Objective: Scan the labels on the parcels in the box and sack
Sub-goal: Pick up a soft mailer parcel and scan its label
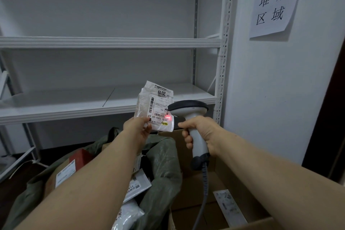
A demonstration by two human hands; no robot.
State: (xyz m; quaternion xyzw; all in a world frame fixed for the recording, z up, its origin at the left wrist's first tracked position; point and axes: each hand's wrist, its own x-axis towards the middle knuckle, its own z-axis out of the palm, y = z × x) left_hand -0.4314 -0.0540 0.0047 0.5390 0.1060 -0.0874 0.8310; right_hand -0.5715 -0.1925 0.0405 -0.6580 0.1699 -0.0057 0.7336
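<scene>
My left hand (139,129) pinches the lower left corner of a small white plastic parcel (147,101), held up with its printed label facing me. My right hand (201,133) grips the handle of a grey barcode scanner (188,107) with a dark head, just right of the parcel. A red scan light (168,117) falls on the lower part of the label. Below my arms lies an open green sack (164,164) with several parcels inside, and a cardboard box (220,192) stands to its right.
White metal shelving (112,42) stands behind the parcel, its upright post (223,73) at the right. A paper sign (276,0) with printed characters hangs on the wall. The scanner's coiled cable (204,186) drops across the box. A red parcel (80,157) lies on the sack.
</scene>
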